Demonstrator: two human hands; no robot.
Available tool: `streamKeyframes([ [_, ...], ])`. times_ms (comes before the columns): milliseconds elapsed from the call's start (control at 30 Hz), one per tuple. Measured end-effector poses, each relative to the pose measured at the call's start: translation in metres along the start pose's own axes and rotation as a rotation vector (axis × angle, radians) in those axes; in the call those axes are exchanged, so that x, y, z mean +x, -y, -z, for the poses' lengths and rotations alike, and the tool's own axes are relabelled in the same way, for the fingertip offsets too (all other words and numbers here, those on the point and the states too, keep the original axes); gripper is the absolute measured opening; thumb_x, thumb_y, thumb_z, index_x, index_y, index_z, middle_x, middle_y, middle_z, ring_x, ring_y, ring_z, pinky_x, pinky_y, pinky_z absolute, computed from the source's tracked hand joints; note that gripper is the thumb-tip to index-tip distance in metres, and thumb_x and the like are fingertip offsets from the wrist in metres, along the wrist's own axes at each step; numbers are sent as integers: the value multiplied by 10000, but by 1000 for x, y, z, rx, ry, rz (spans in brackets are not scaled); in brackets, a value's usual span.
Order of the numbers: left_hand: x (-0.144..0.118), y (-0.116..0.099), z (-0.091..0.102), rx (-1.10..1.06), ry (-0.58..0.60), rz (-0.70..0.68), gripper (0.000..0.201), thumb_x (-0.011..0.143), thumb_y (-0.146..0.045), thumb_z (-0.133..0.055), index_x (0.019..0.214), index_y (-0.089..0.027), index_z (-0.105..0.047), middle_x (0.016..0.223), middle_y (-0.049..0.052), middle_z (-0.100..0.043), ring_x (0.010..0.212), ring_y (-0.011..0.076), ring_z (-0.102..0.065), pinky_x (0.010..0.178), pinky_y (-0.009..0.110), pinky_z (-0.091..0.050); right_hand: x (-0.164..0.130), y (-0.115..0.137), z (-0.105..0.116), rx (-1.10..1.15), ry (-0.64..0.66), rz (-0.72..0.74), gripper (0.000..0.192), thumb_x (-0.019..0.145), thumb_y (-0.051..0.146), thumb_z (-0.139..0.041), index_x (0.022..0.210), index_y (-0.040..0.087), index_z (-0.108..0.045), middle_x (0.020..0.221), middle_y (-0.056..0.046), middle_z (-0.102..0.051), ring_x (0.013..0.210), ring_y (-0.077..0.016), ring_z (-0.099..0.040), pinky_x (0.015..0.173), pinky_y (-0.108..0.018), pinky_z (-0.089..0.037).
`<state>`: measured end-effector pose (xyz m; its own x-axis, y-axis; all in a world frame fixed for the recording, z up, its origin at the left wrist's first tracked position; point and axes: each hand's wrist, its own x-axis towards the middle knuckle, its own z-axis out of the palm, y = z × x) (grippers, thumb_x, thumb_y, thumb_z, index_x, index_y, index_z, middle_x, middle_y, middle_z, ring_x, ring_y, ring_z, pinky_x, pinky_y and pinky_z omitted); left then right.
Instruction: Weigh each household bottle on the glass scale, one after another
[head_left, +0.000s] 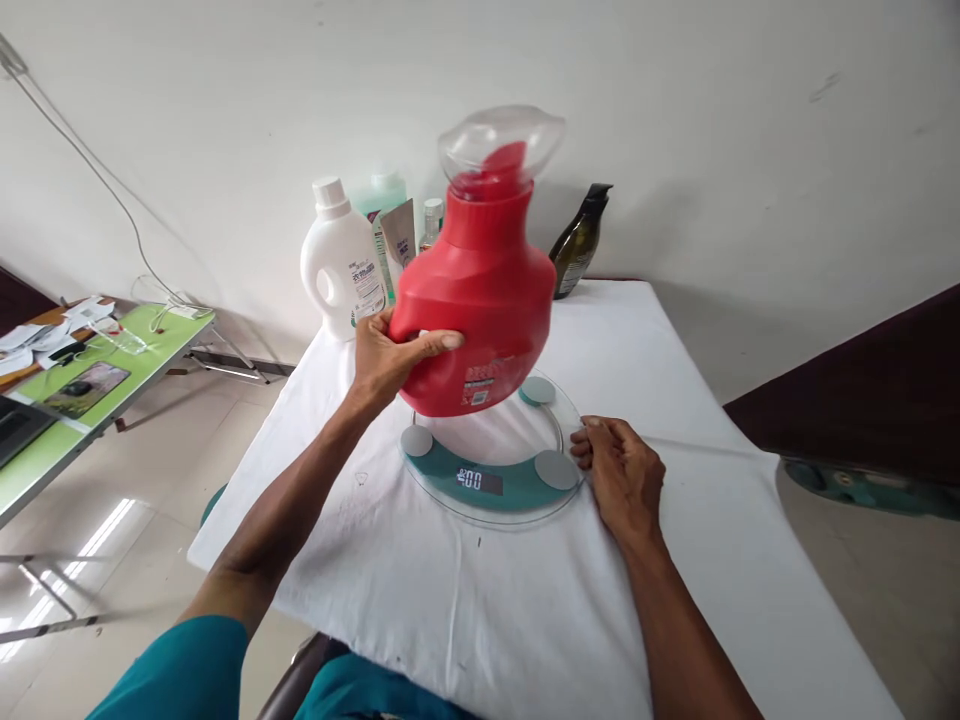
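My left hand (401, 355) is closed round the handle of a big red laundry detergent bottle (480, 290), thumb across its side. The bottle is tilted and held in the air above a round glass bathroom scale (480, 485). Its top carries a clear plastic cap (501, 140), blurred, with a red spout inside. The scale's display (478, 479) is lit and seems to read 0.0. At the right rim of the scale rests my right hand (622, 470), fingers curled in; whether they grip the glass edge is hidden.
Along the wall stand a white detergent bottle (341, 260), a green bottle (388, 195), a grey tube (399, 235), a small clear bottle (432, 215) and a dark pump bottle (581, 245). White cloth (705, 480) covers the table. A green desk (142, 350) stands left.
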<state>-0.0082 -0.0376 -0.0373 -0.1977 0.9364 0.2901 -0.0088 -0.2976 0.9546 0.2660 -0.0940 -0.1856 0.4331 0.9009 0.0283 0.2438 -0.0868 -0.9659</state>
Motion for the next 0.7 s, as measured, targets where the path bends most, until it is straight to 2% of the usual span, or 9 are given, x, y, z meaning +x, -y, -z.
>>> streamKeyframes([
  [100,-20,7,-10,-14,67,46,597,415,-512,-1068,543,-172,-595,550,-34,-508,559,121,-549,489,230,-435,0,0,-1,16,-1,9,545,885,759,-661,909,218,-717,781,-62,-743,653,-190,-663,610,-312,-554],
  [200,-30,17,-17,-22,86,86,596,418,-495,-1070,543,-169,-587,548,-43,-493,541,101,-508,479,221,-410,-1,0,-1,22,-3,18,542,885,750,-651,907,212,-715,776,-62,-742,651,-188,-670,612,-312,-551],
  [533,-29,37,-21,-13,75,111,597,431,-546,-1049,589,-163,-619,566,-51,-508,548,90,-474,514,235,-419,-1,3,2,-3,16,28,559,902,763,-610,896,214,-715,771,-72,-749,645,-199,-673,595,-306,-543],
  [700,-27,40,-15,56,115,43,593,559,-648,-994,699,-185,-651,653,-32,-562,627,130,-544,580,273,-481,0,0,2,9,15,27,538,900,741,-642,905,209,-725,776,-71,-749,646,-195,-671,594,-307,-552],
])
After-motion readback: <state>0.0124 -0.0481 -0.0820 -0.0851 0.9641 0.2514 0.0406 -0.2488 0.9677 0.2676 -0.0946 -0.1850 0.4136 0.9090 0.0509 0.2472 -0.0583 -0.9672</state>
